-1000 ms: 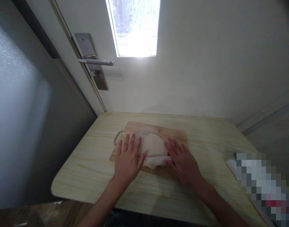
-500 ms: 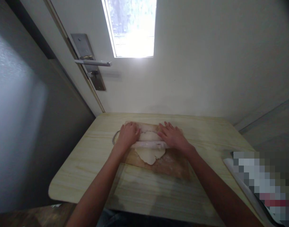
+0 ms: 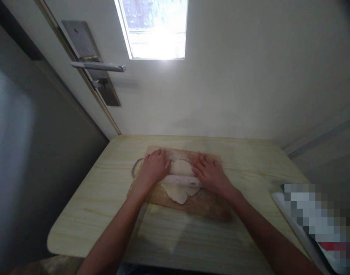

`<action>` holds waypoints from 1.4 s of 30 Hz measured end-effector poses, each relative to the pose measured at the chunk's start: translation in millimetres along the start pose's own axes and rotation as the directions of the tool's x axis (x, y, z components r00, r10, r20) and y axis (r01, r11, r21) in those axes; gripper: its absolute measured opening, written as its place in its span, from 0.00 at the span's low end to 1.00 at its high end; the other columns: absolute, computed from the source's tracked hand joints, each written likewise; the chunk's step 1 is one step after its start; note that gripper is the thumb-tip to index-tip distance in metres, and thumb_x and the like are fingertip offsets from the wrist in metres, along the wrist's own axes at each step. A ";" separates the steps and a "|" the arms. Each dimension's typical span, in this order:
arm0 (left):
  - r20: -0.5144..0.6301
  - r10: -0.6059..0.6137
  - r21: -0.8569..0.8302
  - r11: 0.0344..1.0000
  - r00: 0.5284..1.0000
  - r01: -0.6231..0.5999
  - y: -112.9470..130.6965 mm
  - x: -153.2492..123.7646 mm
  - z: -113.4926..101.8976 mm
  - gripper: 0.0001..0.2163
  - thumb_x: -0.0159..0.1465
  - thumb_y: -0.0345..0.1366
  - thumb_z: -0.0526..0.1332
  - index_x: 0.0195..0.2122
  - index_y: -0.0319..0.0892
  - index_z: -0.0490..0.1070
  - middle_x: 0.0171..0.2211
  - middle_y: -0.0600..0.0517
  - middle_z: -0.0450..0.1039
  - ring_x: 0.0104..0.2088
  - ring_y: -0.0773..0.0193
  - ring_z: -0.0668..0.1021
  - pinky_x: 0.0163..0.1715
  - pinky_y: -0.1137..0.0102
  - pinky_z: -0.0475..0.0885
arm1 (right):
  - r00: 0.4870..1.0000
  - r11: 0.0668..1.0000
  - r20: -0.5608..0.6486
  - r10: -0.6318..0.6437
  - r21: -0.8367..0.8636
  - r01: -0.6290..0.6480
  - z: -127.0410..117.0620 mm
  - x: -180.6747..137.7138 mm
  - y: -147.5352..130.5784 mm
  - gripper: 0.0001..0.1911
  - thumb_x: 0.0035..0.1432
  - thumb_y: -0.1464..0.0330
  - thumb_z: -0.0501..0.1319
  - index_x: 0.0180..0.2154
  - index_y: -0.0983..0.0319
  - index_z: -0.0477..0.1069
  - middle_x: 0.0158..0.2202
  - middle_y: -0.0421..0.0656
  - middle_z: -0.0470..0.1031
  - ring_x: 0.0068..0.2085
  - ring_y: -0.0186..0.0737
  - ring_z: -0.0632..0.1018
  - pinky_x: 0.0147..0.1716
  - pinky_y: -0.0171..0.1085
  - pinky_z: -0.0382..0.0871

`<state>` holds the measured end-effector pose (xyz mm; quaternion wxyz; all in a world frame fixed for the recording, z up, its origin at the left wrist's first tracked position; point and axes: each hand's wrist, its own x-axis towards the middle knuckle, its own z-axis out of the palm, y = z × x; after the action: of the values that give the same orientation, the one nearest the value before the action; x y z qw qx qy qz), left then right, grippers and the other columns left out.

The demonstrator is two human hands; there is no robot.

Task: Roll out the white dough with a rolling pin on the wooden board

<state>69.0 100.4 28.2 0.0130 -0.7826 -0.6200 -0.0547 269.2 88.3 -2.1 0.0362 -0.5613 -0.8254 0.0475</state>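
Observation:
A flattened sheet of pale dough (image 3: 180, 168) lies on a brown wooden cutting board (image 3: 209, 202), with an uneven near edge. Across the dough rests a whitish rolling pin (image 3: 182, 180). My left hand (image 3: 156, 166) lies over the pin's left end, fingers stretched forward past it. Over the right end, my right hand (image 3: 212, 173) presses with its fingers spread toward the far side of the board. Both ends of the pin are hidden under my hands. A metal ring handle (image 3: 134, 168) shows at the board's left end.
The light wood-patterned table (image 3: 249, 160) stands against a white door (image 3: 234, 95) with a metal lever handle (image 3: 99, 67) and a bright window pane (image 3: 157, 30). At the table's right edge lies a pale, partly pixelated object (image 3: 309, 217).
The rolling pin and both hands have moved slightly toward me over the dough. My view has shifted a little, so the door handle appears farther left and higher.

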 end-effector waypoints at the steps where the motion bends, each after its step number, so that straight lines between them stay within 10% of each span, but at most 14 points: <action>1: 0.011 0.005 -0.012 1.000 1.000 -0.005 -0.4 -0.3 0.7 0.17 0.61 0.40 0.46 0.46 0.36 0.60 0.45 0.43 0.67 0.45 0.56 0.69 0.42 0.64 0.63 | 1.000 1.000 -0.009 0.003 -0.003 -0.003 0.1 -2.3 -1.8 0.25 0.59 0.59 0.37 0.56 0.57 0.48 0.58 0.47 0.49 0.58 0.45 0.49 0.51 0.51 0.47; 31: -0.197 0.143 0.112 0.986 0.970 -0.123 9.0 -114.3 20.9 0.25 0.59 0.47 0.48 0.55 0.41 0.51 0.56 0.44 0.52 0.55 0.52 0.55 0.50 0.56 0.54 | 0.910 0.961 -0.327 -0.255 -0.192 0.200 25.3 -100.3 -36.5 0.24 0.57 0.70 0.46 0.56 0.61 0.48 0.57 0.47 0.51 0.57 0.43 0.53 0.49 0.46 0.55; 42: -0.125 0.260 0.018 0.966 0.958 -0.260 -0.9 -126.5 16.1 0.13 0.58 0.34 0.53 0.44 0.38 0.62 0.47 0.46 0.65 0.48 0.58 0.66 0.48 0.61 0.60 | 0.900 0.954 -0.321 -0.295 -0.142 0.262 8.8 -83.1 -25.0 0.10 0.54 0.71 0.52 0.40 0.65 0.65 0.38 0.48 0.69 0.40 0.44 0.70 0.39 0.43 0.64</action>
<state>40.8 -20.6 -0.8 0.0598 -0.8521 -0.5099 -0.1015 275.7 1.6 -8.4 0.1571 -0.4381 -0.8800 -0.0950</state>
